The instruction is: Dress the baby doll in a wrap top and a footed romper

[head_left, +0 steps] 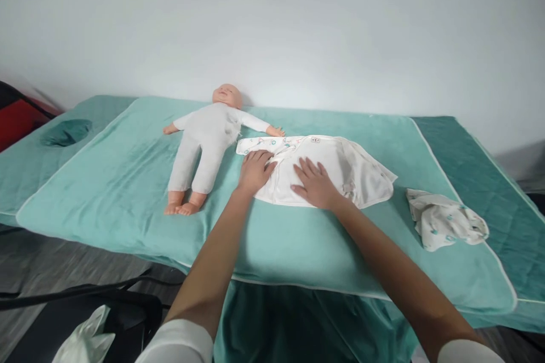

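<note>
Currently: left hand and right hand are lying flat and spread, gripping nothing | white garment is resting beneath them on the teal mat, beside the doll | good smoothing is likely calling for light outward strokes toward the rumpled end

Under the left hand and right hand, the garment was matt, creased cloth, the cover velvety with slight sheen; beyond the left hand, the doll's head looked smooth plastic.
</note>
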